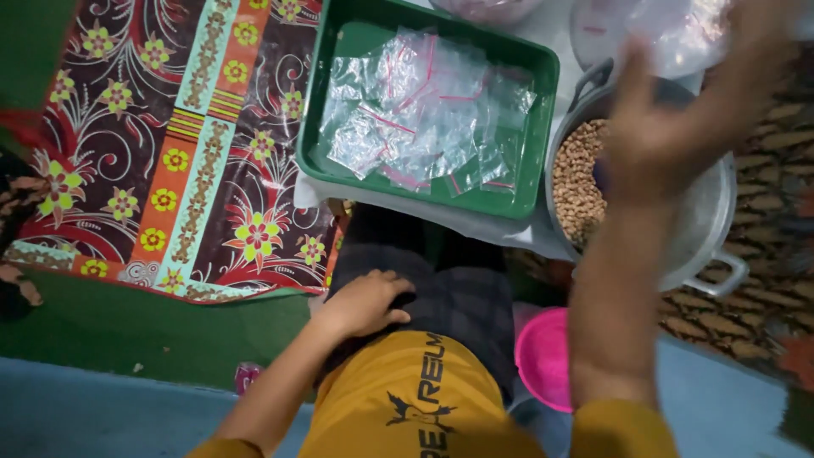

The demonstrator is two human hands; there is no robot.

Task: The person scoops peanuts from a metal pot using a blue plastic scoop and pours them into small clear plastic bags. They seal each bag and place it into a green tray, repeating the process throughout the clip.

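head view, looking down: the left hand (366,303) lies palm down on the person's dark plaid-clothed knee (449,288), fingers loosely curled and holding nothing. the right hand (670,127) is raised and blurred above the round silver metal pot (708,220), fingers spread apart; whether it touches the clear plastic bag (670,34) near its fingertips i cannot tell. the pot holds pale brown peanuts (578,182) on its left side. just beside the pot, to its left, sits a green rectangular plastic tray (318,110) filled with small clear zip bags with red seal strips (424,114). a pink round plastic bowl (543,356) sits below the pot, near the right forearm. a dark floral patterned mat (170,144) covers the floor on the left.
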